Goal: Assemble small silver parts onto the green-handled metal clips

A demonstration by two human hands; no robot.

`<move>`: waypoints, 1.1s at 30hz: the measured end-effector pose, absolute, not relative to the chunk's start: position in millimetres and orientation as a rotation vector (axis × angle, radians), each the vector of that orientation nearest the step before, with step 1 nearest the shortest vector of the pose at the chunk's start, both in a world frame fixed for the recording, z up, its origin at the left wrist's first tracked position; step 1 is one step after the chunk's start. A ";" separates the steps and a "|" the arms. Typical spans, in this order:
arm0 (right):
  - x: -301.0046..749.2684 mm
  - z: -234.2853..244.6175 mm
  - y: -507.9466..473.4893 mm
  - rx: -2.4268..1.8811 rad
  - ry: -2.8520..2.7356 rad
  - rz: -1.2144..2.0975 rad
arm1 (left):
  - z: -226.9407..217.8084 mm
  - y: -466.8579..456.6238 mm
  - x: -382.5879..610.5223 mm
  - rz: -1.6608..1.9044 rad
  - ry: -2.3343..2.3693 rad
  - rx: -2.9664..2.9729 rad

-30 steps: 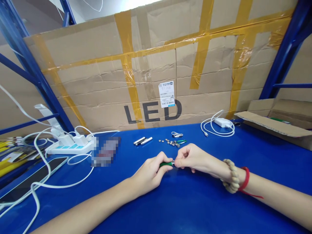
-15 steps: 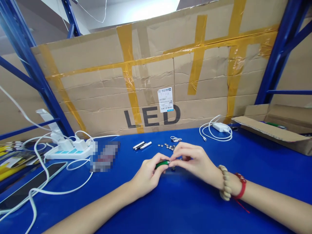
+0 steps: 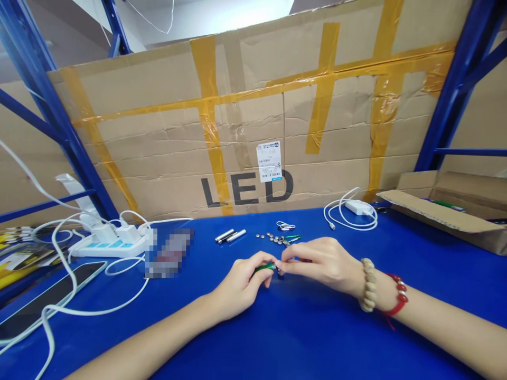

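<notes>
My left hand (image 3: 242, 282) is closed around a small green cylinder (image 3: 263, 268) just above the blue table (image 3: 301, 332). My right hand (image 3: 321, 263) meets it from the right, fingertips pinched at the cylinder's metal end; what they pinch is too small to name. That wrist wears a beaded bracelet (image 3: 368, 285) and a red cord. Behind the hands lie several small button cells (image 3: 273, 237), a green clip piece (image 3: 293, 238), a small white wire loop (image 3: 285, 226) and silver metal tubes (image 3: 230, 235).
A taped cardboard sheet marked LED (image 3: 253, 132) stands at the table's back. A white power strip with plugs and cables (image 3: 114, 243) and a dark phone (image 3: 47, 301) lie left. A white charger with cable (image 3: 354, 208) and an open cardboard box (image 3: 447, 211) sit right.
My right hand's fingers lowered from over the cylinder and now pinch at its end. Both hands stay together near the same spot; the view shifted slightly.
</notes>
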State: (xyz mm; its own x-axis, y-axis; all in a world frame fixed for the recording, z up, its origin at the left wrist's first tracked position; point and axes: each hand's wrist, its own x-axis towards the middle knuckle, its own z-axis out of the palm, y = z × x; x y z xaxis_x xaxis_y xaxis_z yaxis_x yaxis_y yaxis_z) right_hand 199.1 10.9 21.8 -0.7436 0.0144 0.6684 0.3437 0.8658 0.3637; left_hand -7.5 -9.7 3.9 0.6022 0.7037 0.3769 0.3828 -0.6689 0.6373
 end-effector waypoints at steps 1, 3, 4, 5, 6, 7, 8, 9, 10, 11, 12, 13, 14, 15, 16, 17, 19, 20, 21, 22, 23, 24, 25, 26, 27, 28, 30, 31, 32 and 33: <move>199.3 21.6 11.1 -0.260 -2.350 -0.618 | 3.7 -10.0 -7.7 0.848 0.858 2.333; 199.5 21.0 11.7 -0.252 -2.358 -0.606 | 3.2 -10.3 -8.2 0.847 0.859 2.335; 199.5 20.5 12.2 -0.249 -2.358 -0.597 | 2.9 -10.4 -8.4 0.845 0.859 2.337; 199.4 20.0 12.6 -0.247 -2.359 -0.590 | 2.6 -10.4 -8.5 0.841 0.860 2.341; 199.3 19.4 12.9 -0.249 -2.362 -0.584 | 2.5 -10.3 -8.4 0.840 0.860 2.344; 199.2 18.9 13.1 -0.255 -2.362 -0.581 | 2.5 -10.2 -8.3 0.838 0.861 2.344; 199.1 18.5 13.0 -0.267 -2.366 -0.572 | 2.6 -10.0 -8.0 0.835 0.860 2.343; 199.0 18.3 12.7 -0.277 -2.368 -0.560 | 2.9 -9.8 -7.7 0.831 0.855 2.342; 198.9 18.2 12.3 -0.285 -2.366 -0.546 | 3.2 -9.6 -7.4 0.828 0.848 2.338; 198.7 18.1 11.7 -0.290 -2.364 -0.530 | 3.5 -9.6 -7.1 0.825 0.841 2.333; 198.6 18.1 11.2 -0.293 -2.361 -0.517 | 3.8 -9.6 -6.9 0.820 0.834 2.330; 198.5 18.1 10.9 -0.294 -2.358 -0.506 | 3.9 -9.6 -6.8 0.815 0.827 2.327; 198.4 17.9 10.7 -0.295 -2.352 -0.501 | 3.8 -9.8 -6.7 0.810 0.824 2.323; 198.3 17.5 10.6 -0.296 -2.345 -0.496 | 3.4 -9.9 -6.8 0.806 0.824 2.319; 198.2 17.0 10.7 -0.298 -2.341 -0.489 | 2.9 -10.0 -6.9 0.801 0.827 2.314; 198.1 16.4 10.9 -0.303 -2.340 -0.477 | 2.2 -10.1 -7.0 0.797 0.832 2.311; 197.8 15.0 11.1 -0.321 -2.339 -0.447 | 0.4 -10.3 -7.6 0.793 0.845 2.310; 197.5 14.3 11.1 -0.331 -2.341 -0.432 | -0.6 -10.3 -8.1 0.790 0.852 2.314; 197.2 13.8 11.1 -0.340 -2.344 -0.419 | -1.4 -10.3 -8.5 0.788 0.860 2.319; 196.7 13.3 11.0 -0.348 -2.342 -0.411 | -2.1 -10.2 -9.0 0.786 0.868 2.323; 196.2 12.8 10.8 -0.350 -2.341 -0.406 | -2.6 -10.2 -9.3 0.782 0.877 2.327; 195.6 12.4 10.5 -0.352 -2.340 -0.402 | -3.0 -10.1 -9.6 0.781 0.884 2.329; 195.0 11.8 10.2 -0.356 -2.336 -0.401 | -3.1 -10.1 -9.7 0.781 0.891 2.330; 194.4 11.2 9.8 -0.364 -2.328 -0.402 | -3.1 -10.2 -9.7 0.782 0.897 2.335; 193.9 10.5 9.4 -0.375 -2.322 -0.406 | -2.9 -10.3 -9.6 0.782 0.903 2.341; 193.4 9.6 9.0 -0.388 -2.317 -0.410 | -2.7 -10.4 -9.4 0.786 0.914 2.350; 192.4 7.7 8.2 -0.419 -2.309 -0.405 | -2.3 -10.8 -9.1 0.795 0.945 2.376; 191.9 6.8 7.9 -0.433 -2.308 -0.391 | -2.2 -11.0 -9.1 0.798 0.963 2.393; 191.4 5.9 7.6 -0.447 -2.308 -0.372 | -2.2 -11.2 -9.1 0.799 0.975 2.413; 190.8 5.0 7.4 -0.461 -2.306 -0.347 | -2.4 -11.3 -9.3 0.801 0.983 2.434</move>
